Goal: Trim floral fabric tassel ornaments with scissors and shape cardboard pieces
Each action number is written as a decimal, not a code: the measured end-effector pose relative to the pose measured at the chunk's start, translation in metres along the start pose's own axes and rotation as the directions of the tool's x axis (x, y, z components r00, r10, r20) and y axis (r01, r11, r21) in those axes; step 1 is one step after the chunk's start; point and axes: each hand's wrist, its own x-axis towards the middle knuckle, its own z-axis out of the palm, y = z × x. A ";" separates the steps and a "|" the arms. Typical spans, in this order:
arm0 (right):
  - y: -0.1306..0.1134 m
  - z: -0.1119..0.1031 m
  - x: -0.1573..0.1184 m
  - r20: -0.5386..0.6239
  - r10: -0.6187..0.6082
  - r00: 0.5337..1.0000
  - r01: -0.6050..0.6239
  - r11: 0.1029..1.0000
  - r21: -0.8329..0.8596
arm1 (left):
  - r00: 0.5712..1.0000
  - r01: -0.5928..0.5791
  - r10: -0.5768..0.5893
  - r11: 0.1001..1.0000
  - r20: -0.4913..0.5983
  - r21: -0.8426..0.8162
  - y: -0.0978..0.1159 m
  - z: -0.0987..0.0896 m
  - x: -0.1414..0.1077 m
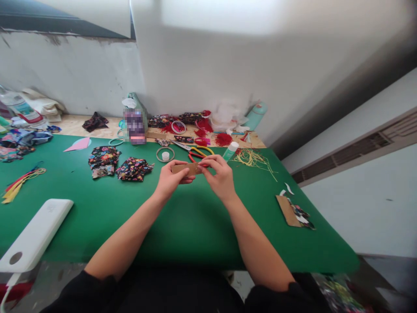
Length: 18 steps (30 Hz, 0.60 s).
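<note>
Above the green table, a small strip of brown cardboard [185, 169] is held between my two hands. My left hand [170, 179] grips its left part, thumb in front and fingers behind. The fingers of my right hand [219, 177] pinch its right end, covering that corner. Just behind the hands lie scissors [183, 146] with red and yellow handles. A green glue bottle with a white top [230, 151] stands behind my right hand. A white cap [165, 156] sits inside a grey ring [158, 153] beyond my left hand.
Floral fabric pieces [104, 160] lie to the left, with a white power bank [35, 234] nearer. Yellow cords [256, 160] and a cardboard piece with scraps [289, 212] are on the right. Red tassels [223, 139] and a phone [135, 126] line the back.
</note>
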 end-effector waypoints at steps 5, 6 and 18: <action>0.004 0.007 -0.002 0.025 -0.026 0.999 0.028 0.996 -0.087 | 0.999 -0.034 0.033 0.999 0.030 0.022 0.000 0.001 -0.001; 0.005 0.008 -0.003 0.031 -0.027 0.999 0.030 0.995 -0.097 | 0.999 -0.039 0.038 0.999 0.035 0.025 -0.001 0.001 -0.001; 0.005 0.012 -0.005 0.034 -0.055 0.998 0.060 0.983 -0.175 | 0.986 -0.149 0.138 0.981 0.088 0.126 -0.009 0.002 -0.002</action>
